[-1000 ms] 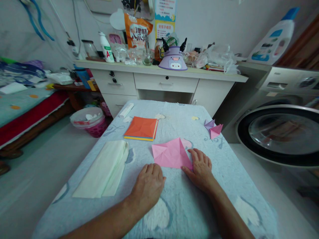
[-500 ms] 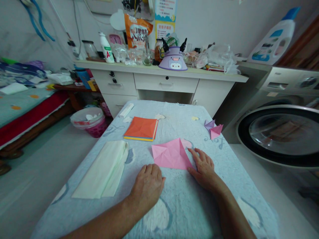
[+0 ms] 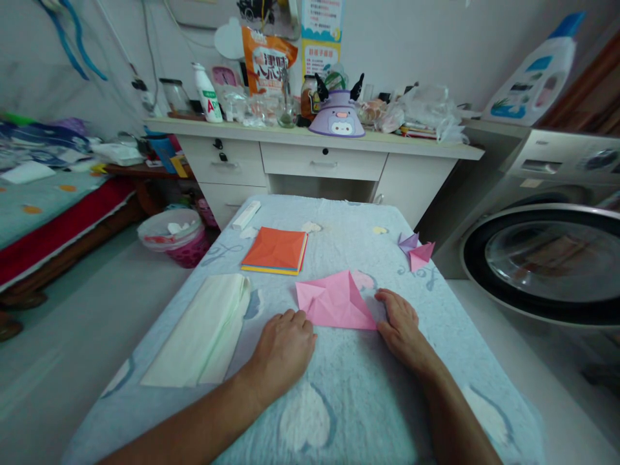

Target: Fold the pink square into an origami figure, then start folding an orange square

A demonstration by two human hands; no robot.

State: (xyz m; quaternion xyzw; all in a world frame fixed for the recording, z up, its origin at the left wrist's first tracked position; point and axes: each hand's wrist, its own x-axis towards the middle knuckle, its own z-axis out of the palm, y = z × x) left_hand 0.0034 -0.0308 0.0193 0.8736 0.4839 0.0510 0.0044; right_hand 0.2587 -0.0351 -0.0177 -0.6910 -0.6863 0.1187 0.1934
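A sheet of pink origami paper with crease lines lies on the cloth-covered table. At its lower left corner my left hand has curled fingers closed over the edge; the fingertips are partly hidden. My right hand rests at the lower right corner, its thumb touching the paper and its fingers loosely bent, apart from the thumb. Beyond the sheet sits a stack of coloured paper, orange on top. Two small folded paper pieces, one purple and one pink, stand near the right edge.
A folded pale green cloth or paper lies left of my left arm. A white narrow box is at the far left corner. Behind stands a white desk with bottles and bags. A washing machine is at right, a bin at left.
My left hand has shifted slightly up and left onto the paper's corner. My right hand's fingers have drawn closer together and moved a little right. The pink sheet has slid slightly right.
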